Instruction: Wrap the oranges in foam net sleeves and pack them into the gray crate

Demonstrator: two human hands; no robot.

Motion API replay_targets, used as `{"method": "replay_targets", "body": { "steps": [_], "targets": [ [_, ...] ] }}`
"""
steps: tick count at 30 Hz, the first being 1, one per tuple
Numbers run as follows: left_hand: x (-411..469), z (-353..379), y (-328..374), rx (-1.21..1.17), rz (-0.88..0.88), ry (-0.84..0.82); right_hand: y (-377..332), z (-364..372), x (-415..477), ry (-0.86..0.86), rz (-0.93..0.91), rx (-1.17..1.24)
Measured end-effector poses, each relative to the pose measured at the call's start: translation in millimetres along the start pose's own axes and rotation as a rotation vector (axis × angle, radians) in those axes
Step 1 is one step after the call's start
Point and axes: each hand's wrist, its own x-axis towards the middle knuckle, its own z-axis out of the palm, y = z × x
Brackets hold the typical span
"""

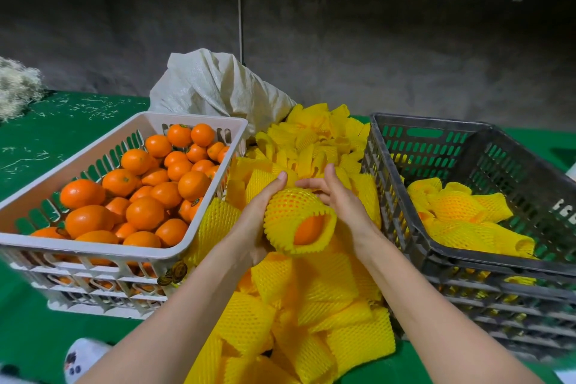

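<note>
As both forearms reach over the loose sleeves (311,305) on the tabletop (31,305), the left hand (258,218) cups the foam net sleeve (291,209), fingers wrapped round it; fingers of the right hand (339,199) curl over its far end. With the orange (308,229) showing at the near mouth, the net is best drawn evenly until centred, before the gray crate (467,262) at right

One white crate (93,251), one gray crate (467,262), one sack (212,87), one sleeved orange (308,229), perhaps thirty bare oranges (145,213), dozens of sleeves (336,284).
</note>
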Motion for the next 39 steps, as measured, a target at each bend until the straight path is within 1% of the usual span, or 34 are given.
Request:
{"method": "replay_targets", "body": {
  "steps": [2, 4, 6, 8, 10, 12, 14, 15, 17, 19, 22, 24, 27, 29, 30, 32, 33, 36, 38, 39],
  "targets": [
    [5, 0, 1, 0.032, -0.01, 0.147, 5, 3, -4, -0.067, 0.049, 0.03],
    [8, 4, 2, 0.009, 0.013, 0.26, 9, 8, -5, 0.002, 0.014, -0.009],
    [8, 10, 0, -0.038, 0.062, 0.344, 11, 11, -2, 0.116, -0.027, 0.046],
    [8, 13, -6, 0.022, 0.164, 0.428, 13, 9, 1, 0.177, 0.005, 0.132],
    [8, 16, -12, 0.139, 0.336, 0.505, 15, 11, 2, 0.171, 0.038, 0.194],
    [9, 18, -13, 0.234, 0.477, 0.537, 17, 15, 1, 0.143, 0.05, 0.217],
    [11, 18, -12, 0.283, 0.554, 0.54, 17, 18, 0, 0.124, 0.053, 0.26],
    [11, 18, -13, 0.285, 0.576, 0.544, 16, 18, 0, 0.125, 0.054, 0.29],
    [14, 17, -15, 0.209, 0.591, 0.532, 15, 15, 0, 0.141, 0.063, 0.359],
    [15, 18, -16, 0.117, 0.576, 0.501, 18, 13, 1, 0.155, 0.066, 0.419],
    [16, 20, -14, 0.047, 0.548, 0.461, 22, 13, 0, 0.162, 0.052, 0.478],
    [16, 21, -12, 0.024, 0.5, 0.431, 25, 12, -2, 0.155, 0.042, 0.5],
    [16, 23, -10, 0.046, 0.409, 0.391, 28, 9, -6, 0.143, -0.026, 0.479],
    [16, 22, -7, 0.119, 0.273, 0.356, 25, 5, -11, 0.184, -0.098, 0.415],
    [14, 22, -5, 0.135, 0.168, 0.301, 23, 3, -12, 0.216, -0.152, 0.367],
    [8, 24, -1, 0.117, -0.019, 0.127, 21, -2, -13, 0.263, -0.292, 0.209],
    [7, 26, 0, 0.096, -0.083, 0.052, 21, -5, -14, 0.276, -0.36, 0.131],
    [2, 37, 2, 0.002, -0.163, -0.079, 22, -9, -18, 0.286, -0.462, 0.019],
    [1, 44, 3, -0.041, -0.145, -0.126, 22, -14, -19, 0.261, -0.454, -0.008],
    [2, 46, 4, -0.007, -0.114, -0.126, 21, -17, -20, 0.248, -0.438, -0.008]
  ]
}}
